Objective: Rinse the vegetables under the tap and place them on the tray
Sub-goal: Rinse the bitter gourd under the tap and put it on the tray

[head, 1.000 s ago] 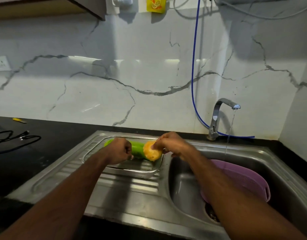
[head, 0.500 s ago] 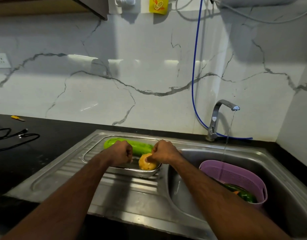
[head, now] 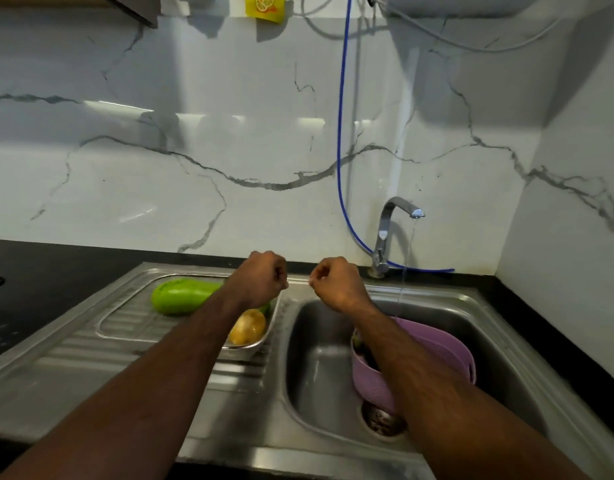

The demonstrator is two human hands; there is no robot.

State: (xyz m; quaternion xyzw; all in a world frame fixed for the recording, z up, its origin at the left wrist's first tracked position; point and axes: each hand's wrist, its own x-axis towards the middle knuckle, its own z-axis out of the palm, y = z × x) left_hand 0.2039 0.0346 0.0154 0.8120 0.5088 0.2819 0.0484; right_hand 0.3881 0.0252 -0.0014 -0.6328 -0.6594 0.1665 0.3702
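Now, on the tray [head: 125, 336]: green gourd [head: 181, 295], yellow vegetable [head: 247, 328].
Left: more in purple basket [head: 447, 351].
Grip: left hand [head: 262, 277], right hand [head: 335, 282] curled, empty.

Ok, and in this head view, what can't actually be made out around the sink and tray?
- Purple basket contents: hidden by the right forearm.
- Green vegetable, right end: hidden behind the left forearm.
- Left hand and right hand: seen from the back with fingers curled, so whether they pinch anything is unclear.
- Tray, near rim: partly hidden by the left forearm.
- Yellow vegetable: too blurred to identify.
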